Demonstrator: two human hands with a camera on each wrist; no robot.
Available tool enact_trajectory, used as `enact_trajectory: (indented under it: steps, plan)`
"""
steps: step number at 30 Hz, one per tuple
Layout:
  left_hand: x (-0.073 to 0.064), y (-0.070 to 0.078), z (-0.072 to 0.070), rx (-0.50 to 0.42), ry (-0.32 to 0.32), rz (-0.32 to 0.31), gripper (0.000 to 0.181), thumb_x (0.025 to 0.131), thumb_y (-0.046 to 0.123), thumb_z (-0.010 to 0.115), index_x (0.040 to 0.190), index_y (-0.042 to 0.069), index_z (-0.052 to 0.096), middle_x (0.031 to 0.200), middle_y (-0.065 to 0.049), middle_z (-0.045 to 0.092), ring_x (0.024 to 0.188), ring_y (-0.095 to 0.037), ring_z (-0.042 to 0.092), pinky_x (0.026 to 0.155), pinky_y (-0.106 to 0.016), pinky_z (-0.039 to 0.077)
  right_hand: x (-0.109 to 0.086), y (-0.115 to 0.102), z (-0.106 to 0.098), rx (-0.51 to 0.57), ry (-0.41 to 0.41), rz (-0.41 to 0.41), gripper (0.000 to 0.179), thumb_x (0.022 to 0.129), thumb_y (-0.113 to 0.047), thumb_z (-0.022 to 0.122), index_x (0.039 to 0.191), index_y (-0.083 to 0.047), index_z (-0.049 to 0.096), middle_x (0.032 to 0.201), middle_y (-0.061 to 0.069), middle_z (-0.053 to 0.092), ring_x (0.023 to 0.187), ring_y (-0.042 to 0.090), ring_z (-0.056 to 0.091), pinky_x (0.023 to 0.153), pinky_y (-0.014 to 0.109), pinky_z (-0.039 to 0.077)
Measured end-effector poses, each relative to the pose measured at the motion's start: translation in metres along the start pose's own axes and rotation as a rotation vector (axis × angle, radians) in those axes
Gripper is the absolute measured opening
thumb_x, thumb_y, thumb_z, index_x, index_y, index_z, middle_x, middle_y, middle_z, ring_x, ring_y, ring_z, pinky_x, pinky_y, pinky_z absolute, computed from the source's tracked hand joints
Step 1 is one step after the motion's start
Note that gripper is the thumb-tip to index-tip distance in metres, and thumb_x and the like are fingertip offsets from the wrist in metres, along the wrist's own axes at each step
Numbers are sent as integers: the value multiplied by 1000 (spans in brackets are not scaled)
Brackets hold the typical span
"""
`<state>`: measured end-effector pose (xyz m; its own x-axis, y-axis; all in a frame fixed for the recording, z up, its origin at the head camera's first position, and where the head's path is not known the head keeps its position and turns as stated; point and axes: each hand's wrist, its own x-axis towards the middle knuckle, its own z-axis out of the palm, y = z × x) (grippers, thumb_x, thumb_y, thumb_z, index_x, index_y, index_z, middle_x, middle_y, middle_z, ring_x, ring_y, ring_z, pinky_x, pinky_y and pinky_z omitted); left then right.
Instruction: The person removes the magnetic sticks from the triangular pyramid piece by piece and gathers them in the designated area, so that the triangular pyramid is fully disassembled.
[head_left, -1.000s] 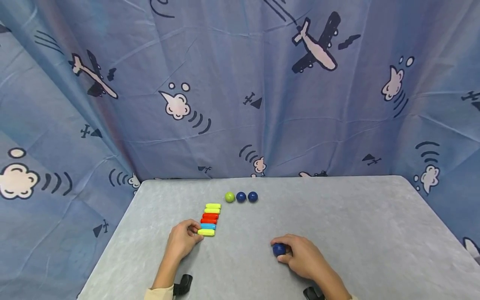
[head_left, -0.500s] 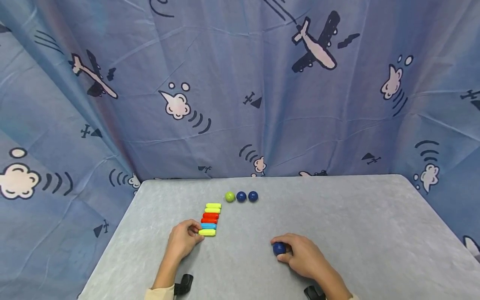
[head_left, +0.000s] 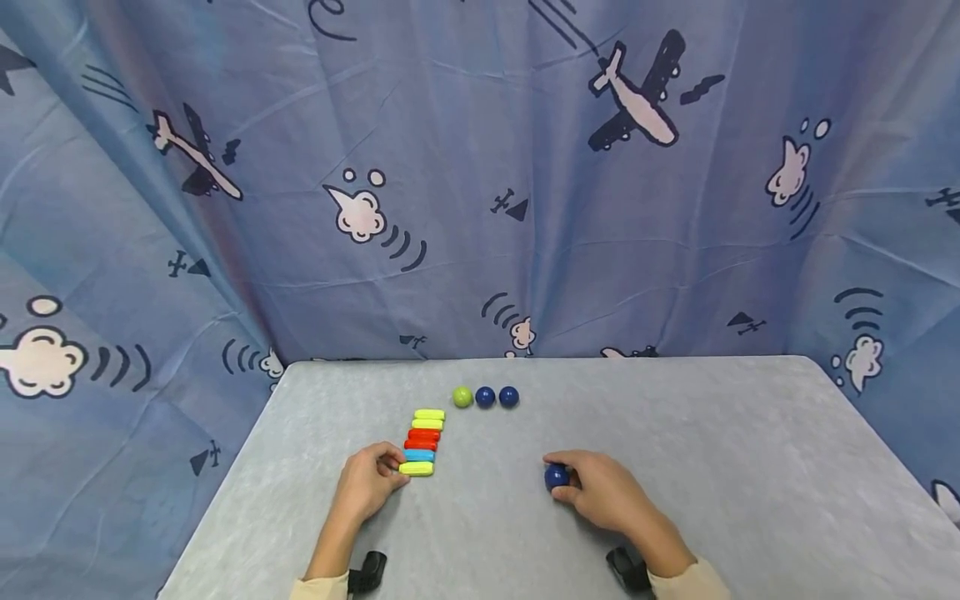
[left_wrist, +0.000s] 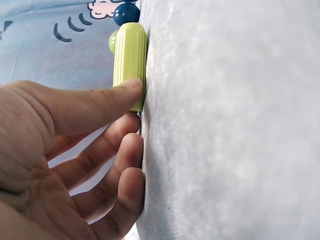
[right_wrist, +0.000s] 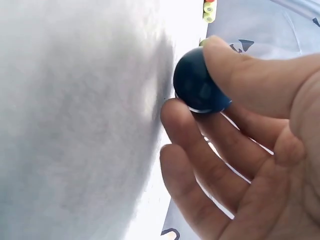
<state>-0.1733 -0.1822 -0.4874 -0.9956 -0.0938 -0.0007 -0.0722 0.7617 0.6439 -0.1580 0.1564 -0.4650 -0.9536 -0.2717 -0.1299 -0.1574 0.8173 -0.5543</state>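
Observation:
My left hand (head_left: 367,482) pinches the left end of a yellow-green ribbed stick (head_left: 417,469) between thumb and fingers, on the table. That stick is nearest me in a column that continues away with a blue stick (head_left: 419,456), two red sticks (head_left: 422,440) and two more yellow-green sticks (head_left: 429,419). To the right, my right hand (head_left: 603,492) grips a dark blue ball (head_left: 557,477) with thumb and fingers. In the right wrist view the glossy ball (right_wrist: 195,82) sits by the tabletop; whether it touches I cannot tell.
Beyond the sticks, a green ball (head_left: 462,397) and two dark blue balls (head_left: 497,397) stand in a row on the grey table (head_left: 712,433). A blue curtain (head_left: 450,167) printed with planes hangs behind the table's far edge.
My right hand has moved a little away from me, carrying the dark blue ball. The left hand stays at the nearest yellow-green stick. The head view has shifted slightly.

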Motion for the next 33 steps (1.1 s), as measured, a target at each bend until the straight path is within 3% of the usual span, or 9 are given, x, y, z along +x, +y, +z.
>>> enact_trajectory:
  steps: [9,16,25,33]
  plan:
    - [1,-2,0,-13,8,0,21,74,3,85,84,14,70,80,2,66,68,-9,54,62,-27,44,21,1,-4,-32,51,-8,38,83,-19,80,120,-17,71,78,-7,62,68,7,52,64,28,43]
    - [-1,-3,-1,-20,2,-7,21,74,3,84,85,14,70,81,1,67,67,-10,55,62,-29,45,40,8,-7,-78,108,-114,37,82,-15,81,118,-15,71,111,1,69,87,11,59,80,38,50]
    - [1,-6,-3,-30,27,9,21,74,2,85,85,13,71,81,0,68,66,-10,55,61,-29,46,68,11,-7,-52,119,-105,39,84,-15,80,122,-12,70,100,2,67,81,12,56,74,33,48]
    - [3,-6,0,-37,6,0,21,74,3,85,85,14,70,81,1,67,67,-10,55,62,-28,45,86,16,-5,-13,134,-54,43,85,-15,79,126,-13,67,107,5,66,84,15,57,76,36,48]
